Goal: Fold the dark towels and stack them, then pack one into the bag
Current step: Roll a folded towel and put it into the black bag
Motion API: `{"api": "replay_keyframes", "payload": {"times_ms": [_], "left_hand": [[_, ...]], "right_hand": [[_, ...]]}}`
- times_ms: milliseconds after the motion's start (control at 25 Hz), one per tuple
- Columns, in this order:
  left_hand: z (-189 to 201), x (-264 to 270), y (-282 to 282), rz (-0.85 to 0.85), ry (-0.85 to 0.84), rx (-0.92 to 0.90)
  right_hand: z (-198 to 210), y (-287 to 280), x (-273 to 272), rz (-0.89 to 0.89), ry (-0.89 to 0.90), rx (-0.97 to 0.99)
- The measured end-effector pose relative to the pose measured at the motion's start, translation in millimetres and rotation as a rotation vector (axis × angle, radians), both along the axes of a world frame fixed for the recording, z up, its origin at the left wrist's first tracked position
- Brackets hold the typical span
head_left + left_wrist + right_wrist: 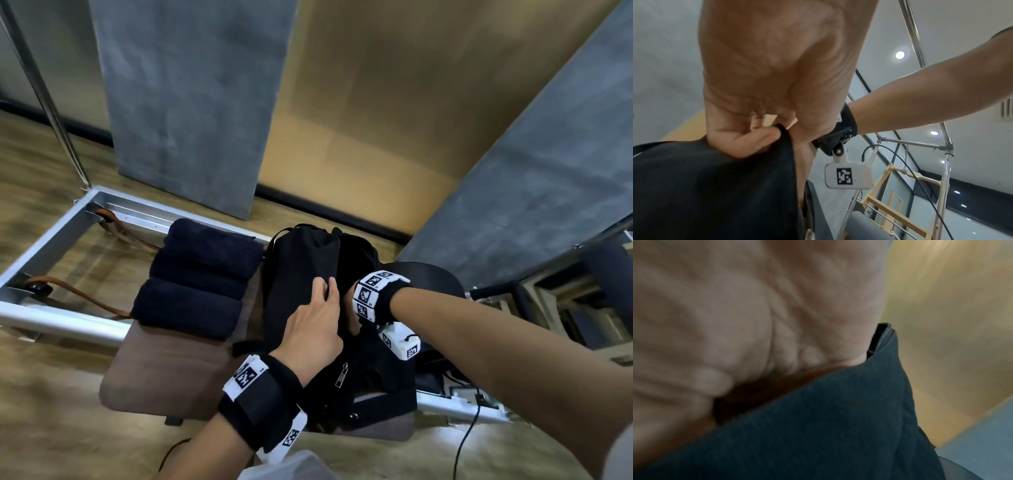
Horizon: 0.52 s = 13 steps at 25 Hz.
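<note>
Three folded dark towels [197, 274] lie side by side on the brown padded platform [164, 366], left of the black bag [298, 274]. My left hand [323, 291] pinches the edge of the bag's opening; in the left wrist view the left hand's thumb and fingers [764, 136] clamp the black bag fabric [715, 186]. My right hand [356, 308] reaches down into the bag past the wrist, so its fingers are hidden. In the right wrist view the palm [756, 321] lies against dark cloth [838, 418]; I cannot tell whether that cloth is towel or bag.
A silver metal frame [61, 318] with brown leather straps [85, 298] surrounds the platform on a wooden floor. Grey panels [191, 102] lean against the wall behind. A black cable [466, 442] trails at the lower right, and more equipment stands at the far right.
</note>
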<state>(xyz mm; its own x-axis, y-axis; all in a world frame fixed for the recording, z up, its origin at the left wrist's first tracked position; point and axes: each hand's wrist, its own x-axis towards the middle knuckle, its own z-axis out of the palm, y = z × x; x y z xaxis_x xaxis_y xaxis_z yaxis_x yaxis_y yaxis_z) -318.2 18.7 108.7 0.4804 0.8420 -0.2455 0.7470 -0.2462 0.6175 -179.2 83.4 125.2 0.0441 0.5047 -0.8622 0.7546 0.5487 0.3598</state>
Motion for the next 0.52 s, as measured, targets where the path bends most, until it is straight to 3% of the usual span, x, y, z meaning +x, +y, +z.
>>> {"api": "replay_keyframes", "payload": {"times_ms": [360,520], "left_hand": [[1.9,-7.9,4.1,0.007,0.004,0.049],[9.3,-7.4,0.8,-0.031,0.005,0.033]], "right_hand": [[8.2,-3.9,-0.5,-0.151,0.164,-0.01],[34.0,1.1,1.5,-0.291,0.222,-0.041]]}}
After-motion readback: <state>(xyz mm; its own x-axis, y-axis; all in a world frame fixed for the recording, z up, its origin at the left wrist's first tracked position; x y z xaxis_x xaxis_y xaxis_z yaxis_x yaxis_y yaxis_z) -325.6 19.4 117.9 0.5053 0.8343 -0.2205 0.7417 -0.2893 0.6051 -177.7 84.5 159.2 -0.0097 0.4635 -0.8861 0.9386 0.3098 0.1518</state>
